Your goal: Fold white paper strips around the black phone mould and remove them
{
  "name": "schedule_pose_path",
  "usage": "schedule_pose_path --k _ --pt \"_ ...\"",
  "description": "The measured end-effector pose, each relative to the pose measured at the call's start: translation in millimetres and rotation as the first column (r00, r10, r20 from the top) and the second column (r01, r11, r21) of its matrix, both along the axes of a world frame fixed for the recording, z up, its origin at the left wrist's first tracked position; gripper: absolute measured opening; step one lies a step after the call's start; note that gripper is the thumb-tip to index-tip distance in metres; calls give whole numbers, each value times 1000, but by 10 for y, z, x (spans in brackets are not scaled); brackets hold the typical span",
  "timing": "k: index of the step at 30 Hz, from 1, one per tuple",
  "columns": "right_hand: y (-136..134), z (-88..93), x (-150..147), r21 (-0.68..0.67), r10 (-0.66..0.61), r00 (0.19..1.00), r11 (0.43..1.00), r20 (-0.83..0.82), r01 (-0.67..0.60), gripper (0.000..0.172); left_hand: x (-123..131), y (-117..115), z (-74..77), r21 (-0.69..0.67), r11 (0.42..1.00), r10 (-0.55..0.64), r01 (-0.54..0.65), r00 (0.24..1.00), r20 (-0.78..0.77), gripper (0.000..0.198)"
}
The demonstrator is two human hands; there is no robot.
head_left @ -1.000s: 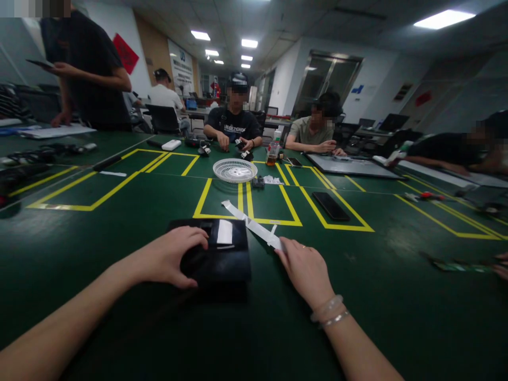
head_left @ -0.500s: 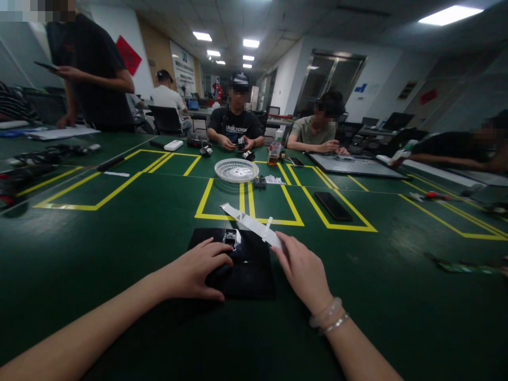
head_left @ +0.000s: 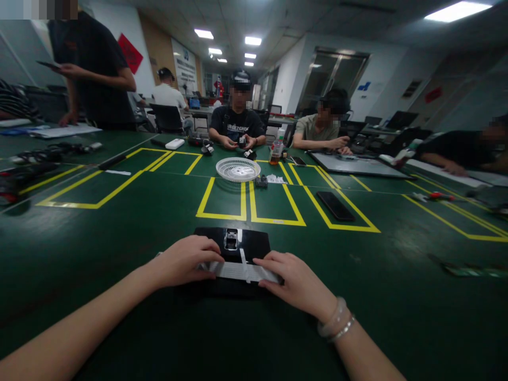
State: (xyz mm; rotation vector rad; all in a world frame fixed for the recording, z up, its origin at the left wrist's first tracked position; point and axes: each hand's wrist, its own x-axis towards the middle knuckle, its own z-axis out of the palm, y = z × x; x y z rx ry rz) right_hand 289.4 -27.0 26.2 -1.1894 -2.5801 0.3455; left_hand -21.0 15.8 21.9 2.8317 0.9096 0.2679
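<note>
A flat grey-white strip [head_left: 233, 271], which looks like a ribbon cable, lies stretched sideways across a glossy black plate [head_left: 257, 242]. A narrow white tab [head_left: 244, 258] crosses the strip near its middle. My left hand [head_left: 186, 260] pinches the strip toward its left end, thumb below and fingers above. At the other side, my right hand [head_left: 296, 280] grips it the same way. Near the plate's far edge sits a small square metal-framed fitting [head_left: 231, 239]. The plate's near part is dark and partly covered by the strip and my hands.
Beyond the plate stand a white round basket [head_left: 238, 168] and a bottle [head_left: 277, 149]. A black phone [head_left: 335, 205] lies to the right. Yellow tape marks the green table [head_left: 381, 312]. Cables [head_left: 51, 153] lie at far left, and several people are around the table.
The strip has swung from slanting off the plate's far right to lying level across it. My left hand has left the plate's surface and taken hold of the strip; my right hand moved nearer.
</note>
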Motion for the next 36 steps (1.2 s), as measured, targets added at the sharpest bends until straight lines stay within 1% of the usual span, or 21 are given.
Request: schedule_pose_path --k 2,5,7,12,15,19,21,23,25,27,29,32,34,36 --pt "-5 8 3 2 13 1000 1000 25 -13 41 20 -19 4 -8 1000 -9 9 1000 -5 38" --pt "-21 39 -3 11 19 998 1000 67 -20 29 42 -36 2 -5 1000 -28 28 999 -15 31" --pt "-43 69 -21 40 7 996 999 87 -10 25 51 -40 0 -1 999 -39 39 999 -32 26" --pt "-146 139 -134 103 12 993 994 121 -25 25 60 -51 18 -8 999 -36 36 997 -72 26" --pt "-198 143 -207 96 30 989 994 142 -44 24 66 -59 33 -17 999 -30 29 998 -63 24" --pt "-209 114 -233 80 18 990 996 139 -29 22 93 -63 22 -18 1000 -14 13 998 -57 23" --pt "-204 103 -219 63 15 992 998 122 -23 22 108 -65 -3 12 1000 6 -5 1000 -15 36" --pt "-203 99 -203 42 12 995 999 102 -16 23 115 -72 -35 23 1000 20 -21 999 32 61" --pt "-203 99 -190 24 5 996 1000 86 -7 23 116 -81 -70 -1 1000 13 -13 999 43 86" --pt "-197 96 -182 27 0 998 1000 66 -2 23 118 -90 -100 -28 1000 2 -1 1000 31 100" --pt "-176 85 -172 67 1 999 998 32 -3 27 127 -97 -122 -36 999 8 -8 1000 19 105" --pt "-121 54 -137 149 -14 999 989 -37 19 35 160 -100 -128 -32 999 16 -16 1000 10 99" --pt "-77 27 -101 197 -44 997 979 -66 56 34 180 -97 -108 -29 1000 2 -1 1000 18 93" --pt "-38 2 -63 247 -67 994 965 -81 85 30 173 -85 -69 -25 1000 -2 3 1000 31 90"
